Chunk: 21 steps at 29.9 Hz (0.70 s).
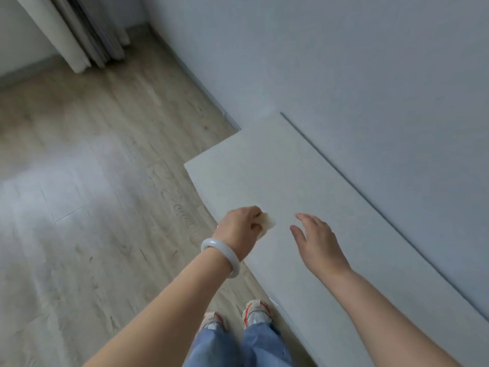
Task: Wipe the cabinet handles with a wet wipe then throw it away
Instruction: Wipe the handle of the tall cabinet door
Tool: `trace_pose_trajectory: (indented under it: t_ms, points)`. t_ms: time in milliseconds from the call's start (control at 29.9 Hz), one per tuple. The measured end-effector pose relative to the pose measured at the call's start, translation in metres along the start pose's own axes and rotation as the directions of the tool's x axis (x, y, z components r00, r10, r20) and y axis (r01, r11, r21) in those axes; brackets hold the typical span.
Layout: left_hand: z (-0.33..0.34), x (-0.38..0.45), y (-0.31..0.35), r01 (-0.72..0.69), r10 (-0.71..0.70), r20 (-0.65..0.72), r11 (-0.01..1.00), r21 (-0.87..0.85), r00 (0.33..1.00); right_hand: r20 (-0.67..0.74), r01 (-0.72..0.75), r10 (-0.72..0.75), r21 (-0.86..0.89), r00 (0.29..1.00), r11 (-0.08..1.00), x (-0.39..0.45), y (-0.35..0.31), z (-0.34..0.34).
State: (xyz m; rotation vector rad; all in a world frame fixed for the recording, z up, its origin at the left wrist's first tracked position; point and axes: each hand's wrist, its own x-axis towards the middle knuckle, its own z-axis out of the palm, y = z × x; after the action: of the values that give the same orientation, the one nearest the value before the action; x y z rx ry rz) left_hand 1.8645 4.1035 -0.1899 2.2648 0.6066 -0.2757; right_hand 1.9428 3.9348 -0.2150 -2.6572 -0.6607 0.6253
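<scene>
Two hands: both out over the cabinet [277, 165] top, seen from above.
Left hand [239, 228]: fist closed around the wipe [266, 224], a crumpled tuft poking out at 3 o'clock of the knuckles; bangle [221, 256] on the wrist.
Right hand [318, 241]: empty, fingers spread and loose, palm down, hovering at 3 o'clock of the wipe, near but apart.
Wipe state: bunched small, probably so it stays put in the palm and gives a firm pad for rubbing.
Cabinet: pale flat top running from 6 toward 12 o'clock along the wall [344, 62]; front face hidden below the edge.
Handles: none visible from this angle, cannot tell where they sit.
Right hand role: likely free to steady or to open a door.
Bin: not in view.
Floor [92, 154]: wood planks at 9 o'clock; curtain [79, 35] at 11; shoes [238, 317] at 6, toes by the cabinet base.
Stage: wiping looks ahead or underway, disposal not yet done.
</scene>
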Motion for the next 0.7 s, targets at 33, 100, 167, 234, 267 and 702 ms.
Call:
trace_pose_trajectory:
  t_ms: [33,100,167,234,267,702]
  points:
    - [-0.005,-0.002,0.019,-0.055,0.054,0.016,0.998,0.018,0.998,-0.044,-0.029,0.028,-0.006,0.999,1.0,-0.01,0.003,-0.019]
    - [-0.013,-0.007,0.049,-0.167,0.164,0.044,0.984,0.06,0.985,-0.108,-0.08,0.08,0.002,0.991,0.997,-0.027,0.005,-0.05]
    - [-0.023,-0.013,0.078,-0.288,0.282,0.068,0.952,0.101,0.957,-0.177,-0.143,0.146,0.032,0.973,0.989,-0.047,0.008,-0.081]
    - [-0.034,-0.022,0.102,-0.397,0.386,0.099,0.906,0.147,0.917,-0.255,-0.205,0.218,0.078,0.942,0.976,-0.071,0.01,-0.107]
    - [-0.038,-0.026,0.109,-0.439,0.424,0.118,0.884,0.159,0.898,-0.289,-0.232,0.251,0.1,0.924,0.968,-0.083,0.01,-0.116]
    - [0.005,-0.17,0.27,-0.852,0.74,0.458,0.517,0.08,0.492,-0.539,-0.646,0.679,0.292,0.499,0.705,-0.363,0.018,-0.16]
